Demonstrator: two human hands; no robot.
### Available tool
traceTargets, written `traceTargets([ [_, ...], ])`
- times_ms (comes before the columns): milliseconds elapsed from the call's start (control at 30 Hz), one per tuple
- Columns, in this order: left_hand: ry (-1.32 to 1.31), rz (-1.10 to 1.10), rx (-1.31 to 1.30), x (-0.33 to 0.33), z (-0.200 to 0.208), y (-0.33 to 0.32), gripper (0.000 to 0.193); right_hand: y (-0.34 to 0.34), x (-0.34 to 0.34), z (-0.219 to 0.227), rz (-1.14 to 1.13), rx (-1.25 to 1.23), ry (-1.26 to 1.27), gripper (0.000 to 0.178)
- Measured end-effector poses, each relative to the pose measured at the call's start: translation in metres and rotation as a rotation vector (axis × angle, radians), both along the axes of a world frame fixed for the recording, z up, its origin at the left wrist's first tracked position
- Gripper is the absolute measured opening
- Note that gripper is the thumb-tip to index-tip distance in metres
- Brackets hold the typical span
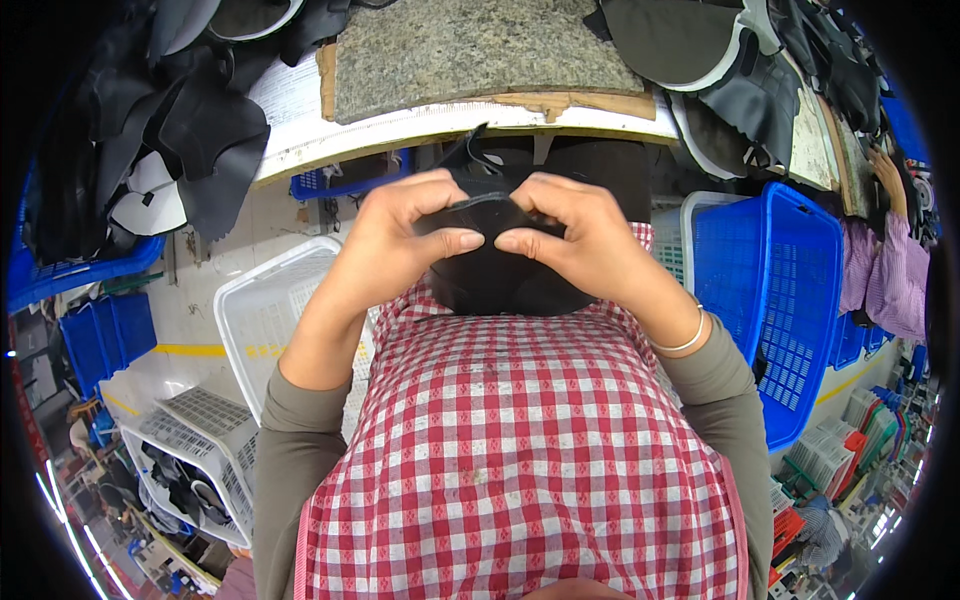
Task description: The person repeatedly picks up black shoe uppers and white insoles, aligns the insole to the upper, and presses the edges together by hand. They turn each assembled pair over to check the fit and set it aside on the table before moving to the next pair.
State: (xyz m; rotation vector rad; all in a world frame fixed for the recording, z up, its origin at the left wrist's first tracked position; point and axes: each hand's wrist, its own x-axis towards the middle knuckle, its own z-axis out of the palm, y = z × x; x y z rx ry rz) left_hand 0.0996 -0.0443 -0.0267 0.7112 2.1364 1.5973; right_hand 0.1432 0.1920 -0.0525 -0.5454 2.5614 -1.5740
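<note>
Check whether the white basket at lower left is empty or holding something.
Holding something: black pieces lie inside the white basket. How deep they go, I cannot tell.

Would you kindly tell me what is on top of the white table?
A gray slab and black pieces lie on the white table; the surface beneath them is covered.

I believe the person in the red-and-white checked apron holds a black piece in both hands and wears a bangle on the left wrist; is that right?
Not quite: the head view shows the bangle on the right wrist. The person in the checked apron does hold the black piece in the left hand and right hand.
</note>
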Motion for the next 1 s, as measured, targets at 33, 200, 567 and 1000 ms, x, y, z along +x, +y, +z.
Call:
traceTargets([
  [33, 0.084, -0.001, -0.023, 0.001, 0.009, 0.001, 0.019, 0.001, -0.001, 0.010, -0.010, 0.002, 0.120, 0.025],
  [200, 0.584, 0.047, -0.025, 0.018, 0.053, -0.002, 0.025, 0.012, 0.006, 0.055, -0.026, 0.125, 0.589, 0.021],
  [567, 1.511, -0.078, 0.186, 0.044, 0.036, 0.021, 0.019, 0.024, 0.025, 0.051, 0.031, 0.197, 1.053, 0.021],
  [1000, 0.930, -0.213, -0.016, 0.029, 0.042, 0.008, 0.024, 0.021, 0.020, 0.035, 0.097, 0.108, 0.510, 0.025],
])
